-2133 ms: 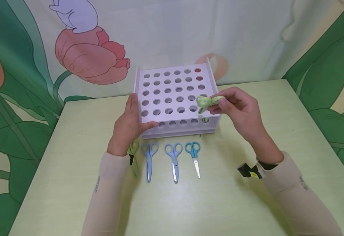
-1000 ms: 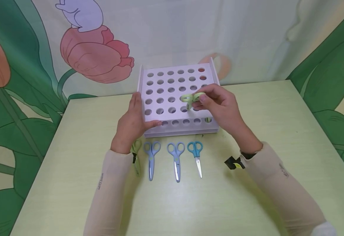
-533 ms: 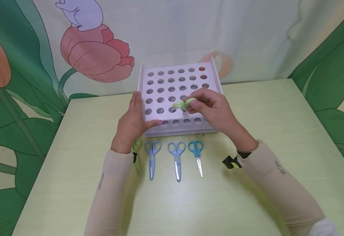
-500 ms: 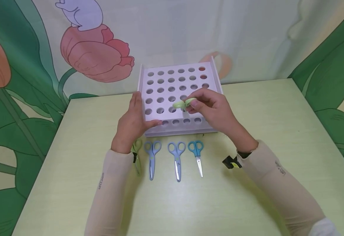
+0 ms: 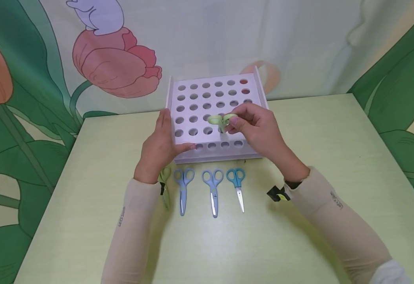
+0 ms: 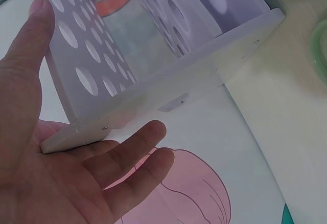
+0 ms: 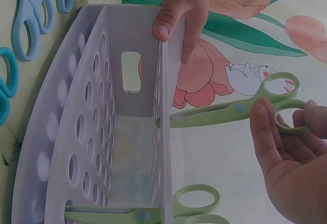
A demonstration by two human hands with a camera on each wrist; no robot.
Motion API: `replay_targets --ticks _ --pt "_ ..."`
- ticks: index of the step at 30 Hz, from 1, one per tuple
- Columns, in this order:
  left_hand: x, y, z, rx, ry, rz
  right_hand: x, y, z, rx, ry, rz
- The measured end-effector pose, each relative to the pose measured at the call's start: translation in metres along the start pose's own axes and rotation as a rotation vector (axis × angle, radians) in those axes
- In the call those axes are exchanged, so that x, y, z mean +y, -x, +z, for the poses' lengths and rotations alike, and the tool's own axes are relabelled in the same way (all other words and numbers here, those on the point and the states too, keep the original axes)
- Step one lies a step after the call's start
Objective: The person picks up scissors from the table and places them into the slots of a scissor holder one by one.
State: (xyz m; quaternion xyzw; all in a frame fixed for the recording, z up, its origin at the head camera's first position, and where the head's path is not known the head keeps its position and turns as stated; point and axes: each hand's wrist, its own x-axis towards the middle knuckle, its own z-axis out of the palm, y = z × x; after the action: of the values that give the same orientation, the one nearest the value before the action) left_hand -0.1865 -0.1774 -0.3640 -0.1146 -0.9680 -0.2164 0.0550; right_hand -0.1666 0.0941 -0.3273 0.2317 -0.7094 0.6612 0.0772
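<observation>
In the head view my right hand pinches light-green scissors by a finger loop over the front right part of a white rack with rows of round holes. The right wrist view shows these scissors blades first, their tip at a hole in the rack's top panel. A second green pair of scissors stands through the holes of both panels, its handles above. My left hand grips the rack's left side, thumb on the top panel, other fingers along the outer side wall.
On the table in front of the rack lie two lavender-blue scissors, teal scissors and another green pair of scissors, partly behind my left wrist. A wall cloth with printed flowers hangs just behind the rack.
My right hand has carried the green scissors leftward from the rack's front right corner, then lifted the handles slightly. My left hand has kept its hold on the rack.
</observation>
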Motion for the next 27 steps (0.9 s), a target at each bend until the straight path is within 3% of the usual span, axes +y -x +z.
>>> replay_targets --ticks 14,27 --pt "-0.002 -0.001 0.001 0.004 -0.006 -0.001 0.004 -0.003 0.000 0.033 0.019 0.049" --pt "-0.002 -0.001 0.001 -0.001 -0.008 0.002 0.024 0.001 0.006 0.021 0.317 0.109"
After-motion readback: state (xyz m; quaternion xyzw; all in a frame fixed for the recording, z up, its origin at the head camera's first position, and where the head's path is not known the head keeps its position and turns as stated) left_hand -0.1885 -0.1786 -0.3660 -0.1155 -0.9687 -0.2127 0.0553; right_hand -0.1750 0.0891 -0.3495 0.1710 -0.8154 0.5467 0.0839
